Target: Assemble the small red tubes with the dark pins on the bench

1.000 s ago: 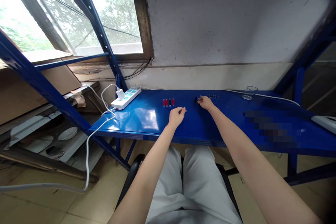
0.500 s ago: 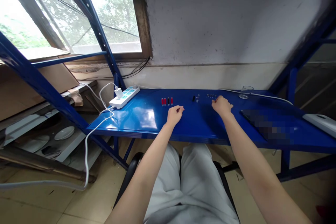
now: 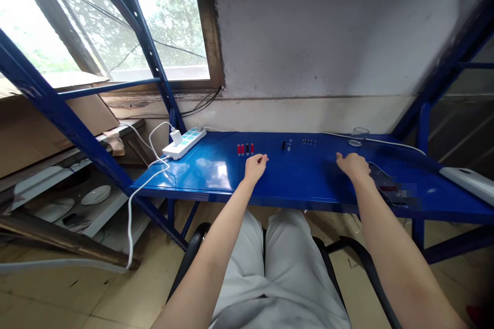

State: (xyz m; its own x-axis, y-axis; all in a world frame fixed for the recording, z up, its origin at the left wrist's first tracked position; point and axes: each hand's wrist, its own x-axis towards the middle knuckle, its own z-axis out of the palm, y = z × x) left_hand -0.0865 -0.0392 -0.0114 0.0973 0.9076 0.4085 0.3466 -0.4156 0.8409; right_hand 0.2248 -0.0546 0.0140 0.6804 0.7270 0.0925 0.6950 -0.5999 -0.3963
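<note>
My left hand [image 3: 256,168] hovers over the front of the blue tabletop [image 3: 297,177], its fingers pinched together. Whatever they hold, if anything, is too small to make out. Just beyond it stand several small red and black tubes [image 3: 242,149] with clear ends, in a row. My right hand [image 3: 354,165] is over the right side, beside a dark phone-like slab [image 3: 388,187], fingers curled and thumb pointing left; its grip is hidden. Between the hands, farther back, are a short black tube [image 3: 283,145], small clear pieces [image 3: 289,146] and a row of tiny metallic pieces [image 3: 309,142].
A clear glass cup [image 3: 358,136] stands at the back right, near a white cable. A white power strip [image 3: 184,143] with a plug sits at the left end. A white device [image 3: 469,183] lies at the right edge. Blue posts frame both sides.
My right hand has moved right, away from the row of tiny metallic pieces, to beside the dark slab. My left hand stays nearly where it was, still pinched. The view has shifted slightly.
</note>
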